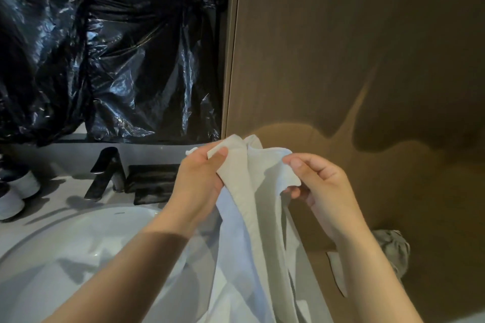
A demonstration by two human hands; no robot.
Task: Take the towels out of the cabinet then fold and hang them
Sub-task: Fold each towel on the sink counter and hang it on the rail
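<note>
A white towel [252,217] hangs in loose folds in front of me, above the right edge of the sink. My left hand [199,178] grips its upper edge, thumb on top of the cloth. My right hand [317,181] pinches another part of the upper edge between thumb and fingers, a little to the right. The two hands are close together, with bunched cloth between them. The towel's lower part drops out of view at the bottom.
A white round sink [78,252] lies at the lower left, with a dark faucet [105,173] and dark tray [152,183] behind it. Black plastic sheeting [110,47] covers the wall above. A brown panel [354,60] fills the right. Another pale cloth [396,246] hangs low right.
</note>
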